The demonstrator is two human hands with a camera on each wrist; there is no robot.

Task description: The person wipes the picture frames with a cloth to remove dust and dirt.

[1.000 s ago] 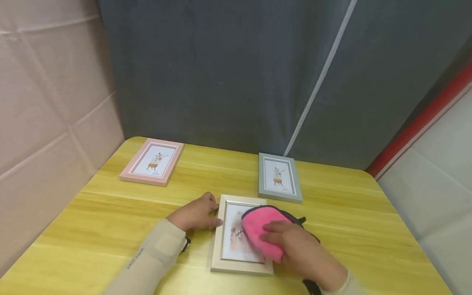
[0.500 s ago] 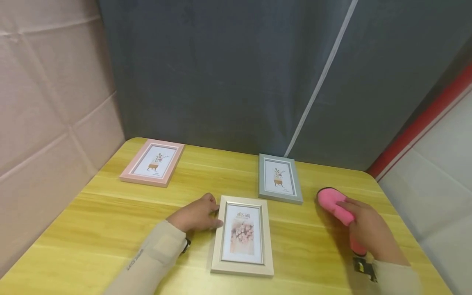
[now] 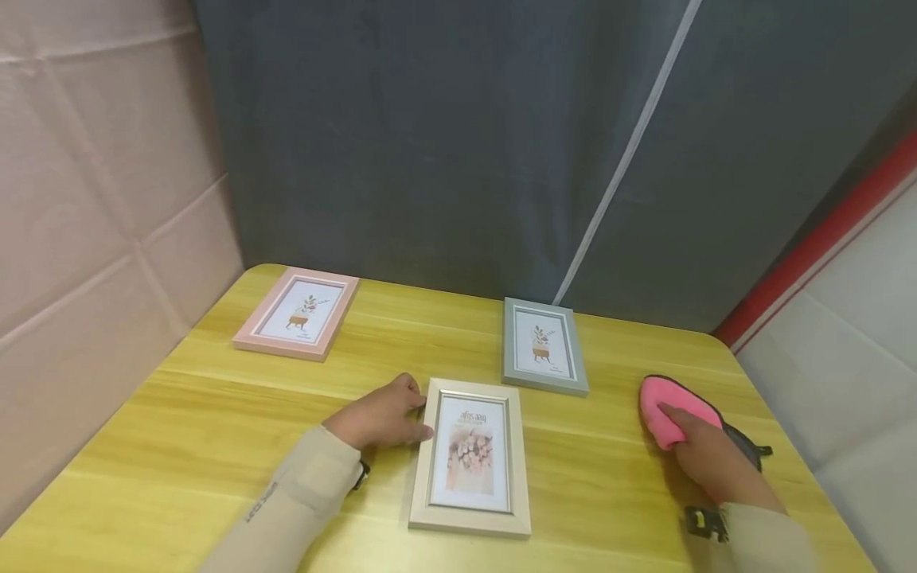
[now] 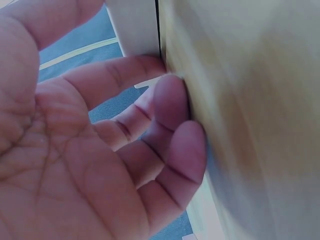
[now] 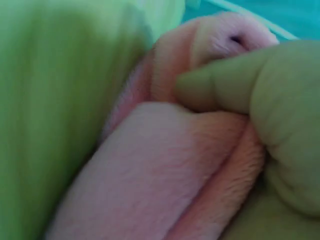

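Note:
A cream picture frame [image 3: 469, 521] with a flower print lies near the front of the wooden table. My left hand [image 3: 380, 415] holds its left edge by the thumb and index finger. In the left wrist view, the index finger [image 4: 120, 75] meets the side of the frame [image 4: 135, 25], and the other fingers curl down at the tabletop. Off to the right, my right hand [image 3: 719, 458] grips a pink, dark-edged cloth [image 3: 662, 402]. The right wrist view shows the thumb pressed into the folds of this fluffy cloth [image 5: 145, 160].
Toward the back left lies a pink picture frame [image 3: 247, 338], and a grey-green one [image 3: 510, 350] is right of centre. The yellow wood-grain table [image 3: 401, 326] ends at a dark curtain [image 3: 401, 159]. Pale walls flank it, with a red strip [image 3: 824, 239] on the right.
My right hand has come off the cream frame and carried the cloth to the right. The cloth has turned, so its dark side shows. My left hand and the frames stay put.

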